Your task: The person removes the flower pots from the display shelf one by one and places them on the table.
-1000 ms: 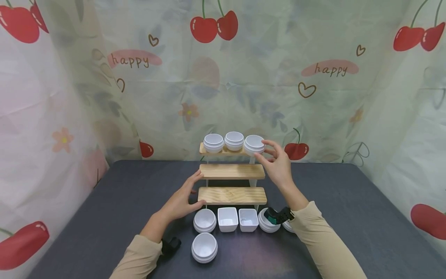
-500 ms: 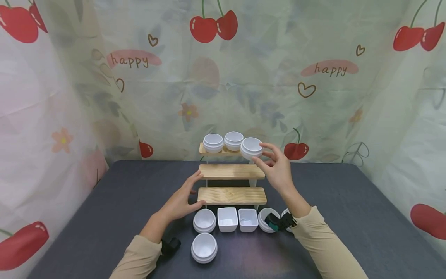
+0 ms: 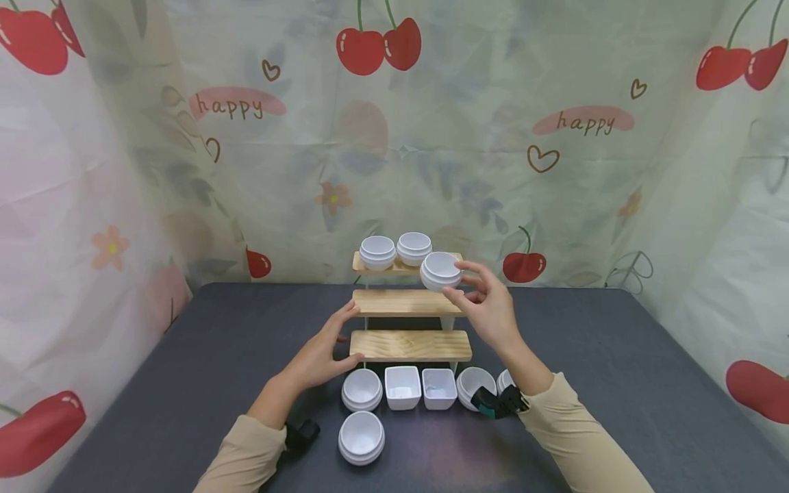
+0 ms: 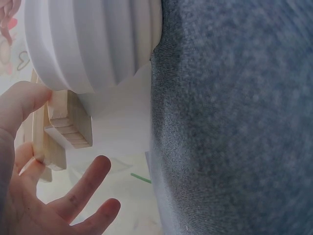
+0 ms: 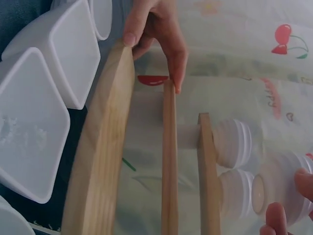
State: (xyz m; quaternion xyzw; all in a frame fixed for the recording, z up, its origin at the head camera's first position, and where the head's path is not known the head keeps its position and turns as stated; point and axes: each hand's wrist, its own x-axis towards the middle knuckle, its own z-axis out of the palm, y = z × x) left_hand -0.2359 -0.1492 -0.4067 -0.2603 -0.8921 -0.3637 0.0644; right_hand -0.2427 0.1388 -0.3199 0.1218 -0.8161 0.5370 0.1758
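Note:
My right hand (image 3: 491, 307) pinches a white round ribbed bowl (image 3: 440, 275) between thumb and fingers, in front of the top shelf's right end in the head view. In the right wrist view, the held bowl (image 5: 286, 183) shows its underside, off the shelf. A three-tier wooden display stand (image 3: 410, 346) stands in the middle of the table. Two similar bowls (image 3: 377, 253) sit on its top shelf. At the stand's left side, my left hand (image 3: 320, 350) rests its thumb on the lower shelf's end and a finger on the middle shelf's end; its other fingers extend free.
Before the stand, two square white bowls (image 3: 403, 388) and several round bowls (image 3: 361, 390) line up on the dark table (image 3: 246, 329). Another round bowl (image 3: 361, 438) stands nearer. A cherry-print curtain (image 3: 444, 171) surrounds the table's back and sides.
My right hand has lifted the bowl off the right end of the top shelf and brought it forward and slightly left. My left hand has stayed at the stand.

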